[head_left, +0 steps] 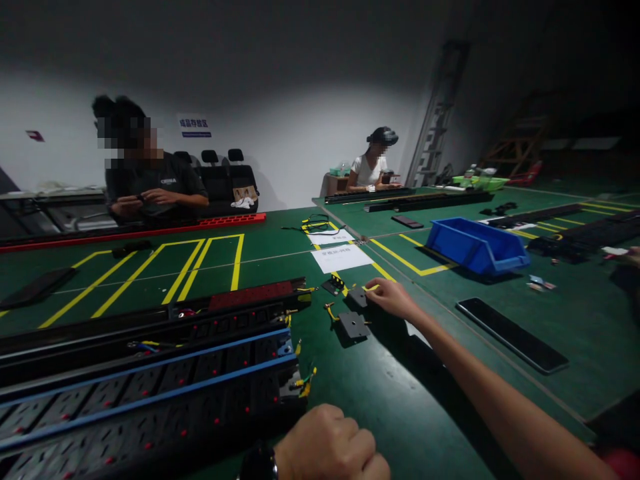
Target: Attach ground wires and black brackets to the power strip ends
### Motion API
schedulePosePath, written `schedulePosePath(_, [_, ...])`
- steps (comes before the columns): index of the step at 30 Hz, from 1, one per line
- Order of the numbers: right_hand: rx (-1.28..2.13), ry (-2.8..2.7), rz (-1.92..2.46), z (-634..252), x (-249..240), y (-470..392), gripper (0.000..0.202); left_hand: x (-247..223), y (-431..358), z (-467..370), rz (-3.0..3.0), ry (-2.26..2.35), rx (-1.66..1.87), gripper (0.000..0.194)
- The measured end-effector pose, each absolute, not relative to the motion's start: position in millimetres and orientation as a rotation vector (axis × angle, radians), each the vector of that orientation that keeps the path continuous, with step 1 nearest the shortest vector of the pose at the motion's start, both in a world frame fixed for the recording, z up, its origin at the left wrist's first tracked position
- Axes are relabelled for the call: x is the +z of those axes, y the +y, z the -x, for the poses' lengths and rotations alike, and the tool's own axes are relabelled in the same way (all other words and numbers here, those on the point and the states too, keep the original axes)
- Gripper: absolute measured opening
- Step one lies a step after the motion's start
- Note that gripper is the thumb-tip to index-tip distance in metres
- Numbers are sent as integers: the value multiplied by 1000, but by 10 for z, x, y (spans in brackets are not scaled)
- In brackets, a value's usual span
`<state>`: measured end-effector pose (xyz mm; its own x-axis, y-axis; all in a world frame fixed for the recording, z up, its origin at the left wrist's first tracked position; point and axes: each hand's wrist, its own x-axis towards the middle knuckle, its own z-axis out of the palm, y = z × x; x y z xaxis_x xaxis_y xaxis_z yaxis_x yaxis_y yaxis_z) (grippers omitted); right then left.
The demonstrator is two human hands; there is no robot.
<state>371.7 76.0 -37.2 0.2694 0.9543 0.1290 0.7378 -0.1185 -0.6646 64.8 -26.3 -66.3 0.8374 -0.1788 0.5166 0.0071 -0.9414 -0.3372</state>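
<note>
My right hand (393,297) reaches out over the green table, its thumb and fingertips pinched at the edge of a small dark grey plate (357,297). Just nearer lies a second dark grey plate (353,325) with a hole and a short yellow-green wire. A small black part with yellow marks (334,285) sits beyond them. My left hand (330,443) is closed in a fist at the near edge, a dark band on its wrist; whatever its fingers may hold is hidden. To its left lie long black power strips (170,407) with red dots, blue edges and wire ends.
A blue bin (475,245) stands at the right, with a dark flat slab (511,335) nearer. White paper sheets (342,259) lie mid-table among yellow tape lines. Two people work across the table, and part of another person's hand (634,256) shows at the right edge.
</note>
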Motion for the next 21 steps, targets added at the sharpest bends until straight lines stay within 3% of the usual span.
schedulePosePath(3, [288,-1615,1975,-3683,-322,715,15,-653,-252,-657,2668,129,-908,35])
schedulePosePath(7, [-15,-1893,1870,-3384,-159,694,17,-643,-265,-648,2694,120,-775,35])
schedulePosePath(13, [92,-2278,1468,-2384,79,819,18,-670,-254,-639,2723,128,-723,35])
schedulePosePath(21, [86,-2579,1444,-1788,186,1074,18,-743,-222,-713,2710,167,-843,38])
